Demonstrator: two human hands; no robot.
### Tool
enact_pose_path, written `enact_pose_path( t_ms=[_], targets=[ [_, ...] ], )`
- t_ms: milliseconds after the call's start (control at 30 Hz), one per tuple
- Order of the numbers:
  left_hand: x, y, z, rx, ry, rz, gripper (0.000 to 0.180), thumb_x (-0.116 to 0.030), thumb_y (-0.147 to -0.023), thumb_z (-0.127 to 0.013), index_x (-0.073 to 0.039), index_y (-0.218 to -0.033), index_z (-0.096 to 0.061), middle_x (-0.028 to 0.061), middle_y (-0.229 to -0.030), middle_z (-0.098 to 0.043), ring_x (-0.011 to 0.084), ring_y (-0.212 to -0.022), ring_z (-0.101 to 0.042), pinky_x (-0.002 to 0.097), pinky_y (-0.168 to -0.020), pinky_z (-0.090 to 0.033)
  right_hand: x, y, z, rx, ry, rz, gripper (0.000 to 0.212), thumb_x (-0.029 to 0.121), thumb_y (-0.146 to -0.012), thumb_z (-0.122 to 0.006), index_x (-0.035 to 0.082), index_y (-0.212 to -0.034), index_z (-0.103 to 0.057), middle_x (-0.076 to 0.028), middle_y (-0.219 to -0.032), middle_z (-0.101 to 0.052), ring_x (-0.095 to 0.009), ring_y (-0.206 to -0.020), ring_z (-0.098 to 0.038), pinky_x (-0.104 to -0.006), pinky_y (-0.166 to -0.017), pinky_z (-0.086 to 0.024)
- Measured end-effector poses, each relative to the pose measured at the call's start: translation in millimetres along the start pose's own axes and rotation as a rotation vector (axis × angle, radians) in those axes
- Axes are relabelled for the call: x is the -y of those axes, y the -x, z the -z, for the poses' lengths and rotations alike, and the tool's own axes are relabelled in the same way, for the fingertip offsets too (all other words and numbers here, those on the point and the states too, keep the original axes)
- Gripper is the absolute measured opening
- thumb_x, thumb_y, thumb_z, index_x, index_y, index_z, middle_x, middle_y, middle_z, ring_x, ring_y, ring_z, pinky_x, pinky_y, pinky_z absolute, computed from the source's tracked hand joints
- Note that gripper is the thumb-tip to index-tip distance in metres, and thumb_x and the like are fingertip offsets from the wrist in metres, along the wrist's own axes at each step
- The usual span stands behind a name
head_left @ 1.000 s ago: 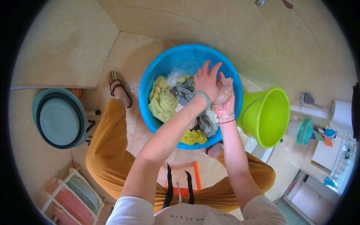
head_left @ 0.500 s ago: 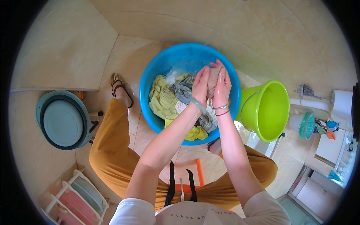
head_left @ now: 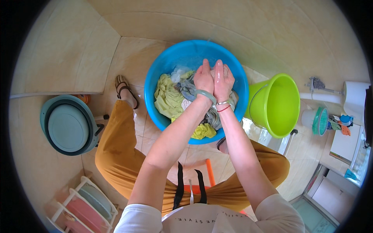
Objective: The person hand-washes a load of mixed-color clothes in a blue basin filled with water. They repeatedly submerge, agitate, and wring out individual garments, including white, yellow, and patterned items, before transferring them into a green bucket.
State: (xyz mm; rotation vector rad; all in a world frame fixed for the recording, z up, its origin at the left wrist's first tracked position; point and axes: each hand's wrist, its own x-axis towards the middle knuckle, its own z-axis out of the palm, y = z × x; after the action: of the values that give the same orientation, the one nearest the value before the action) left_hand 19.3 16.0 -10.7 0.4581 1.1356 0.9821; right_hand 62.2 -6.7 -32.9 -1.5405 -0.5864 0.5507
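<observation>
Over the blue basin [head_left: 149, 110], my left hand [head_left: 204, 80] and my right hand [head_left: 222, 83] are pressed close together. Between them is a wet beige-pink cloth [head_left: 212, 72], largely covered by my palms and fingers. In the basin lie a pale yellow-green garment [head_left: 166, 95], a grey cloth [head_left: 189, 92] and a bright yellow cloth [head_left: 203, 132]. White suds [head_left: 178, 73] float near the far left, with water beyond. My left wrist wears a pale green bangle; a metal bracelet and a red string circle my right.
A lime-green bucket [head_left: 286, 105] stands right of the basin. To the left is a grey-blue folding tub [head_left: 68, 127]. A white rack [head_left: 72, 198] holds basins at the lower left. An orange stool [head_left: 210, 173] shows between my legs. Farther right is a small teal-lined bin [head_left: 320, 121].
My hands have shifted slightly left and closed tighter around the beige-pink cloth, so less of it shows. The whole view has tilted a little.
</observation>
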Motion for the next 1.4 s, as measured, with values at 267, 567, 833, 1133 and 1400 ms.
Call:
enact_pose_path(
  t_ms=[267,567,833,1133,1400],
  targets=[
    [8,-12,9,0.032,-0.053,-0.069,0.024,-0.023,-0.09,-0.057,-0.001,-0.081,-0.061,0.003,-0.078,-0.059,0.0107,-0.071,-0.05,0.0272,-0.065,-0.042,4,0,-3,0.031,-0.018,0.019,0.031,0.023,-0.093,-0.05,-0.001,-0.074,-0.055,-0.007,-0.068,-0.055,-0.014,-0.066,-0.048,-0.0309,-0.062,-0.042],
    [33,-30,15,-0.014,-0.139,-0.104,0.019,-0.014,-0.083,-0.056,-0.003,-0.067,-0.057,0.0019,-0.067,-0.056,0.0114,-0.062,-0.047,0.0299,-0.055,-0.038,-30,-6,3,0.068,-0.099,-0.127,0.034,0.025,-0.092,-0.052,0.002,-0.067,-0.051,-0.002,-0.063,-0.051,-0.013,-0.062,-0.045,-0.0306,-0.058,-0.039],
    [12,-44,40,0.145,0.107,0.489,0.055,-0.057,-0.09,-0.047,-0.013,-0.123,-0.051,0.0099,-0.124,-0.055,0.0272,-0.107,-0.057,0.0492,-0.082,-0.048,-47,-12,34,0.284,-0.452,-0.554,0.041,0.035,-0.09,-0.059,0.007,-0.12,-0.053,-0.003,-0.109,-0.059,-0.013,-0.1,-0.055,-0.0331,-0.083,-0.047],
    [-12,-35,44,0.3,-0.279,0.381,0.056,-0.058,-0.086,-0.056,-0.023,-0.13,-0.05,0.005,-0.13,-0.052,0.0229,-0.114,-0.053,0.0482,-0.089,-0.044,-13,-24,47,0.302,-0.296,-0.606,0.027,0.02,-0.084,-0.07,0.01,-0.108,-0.061,-0.002,-0.088,-0.064,-0.012,-0.071,-0.06,-0.0243,-0.053,-0.048],
    [3,5,-36,0.631,0.067,0.504,0.045,-0.041,-0.09,-0.059,-0.013,-0.125,-0.053,0.0063,-0.121,-0.055,0.0233,-0.11,-0.053,0.0468,-0.094,-0.046,27,-57,133,-0.002,-0.228,-0.321,0.032,0.032,-0.089,-0.062,0.008,-0.111,-0.059,-0.004,-0.085,-0.064,-0.012,-0.054,-0.058,-0.0232,-0.038,-0.045]
  ],
)
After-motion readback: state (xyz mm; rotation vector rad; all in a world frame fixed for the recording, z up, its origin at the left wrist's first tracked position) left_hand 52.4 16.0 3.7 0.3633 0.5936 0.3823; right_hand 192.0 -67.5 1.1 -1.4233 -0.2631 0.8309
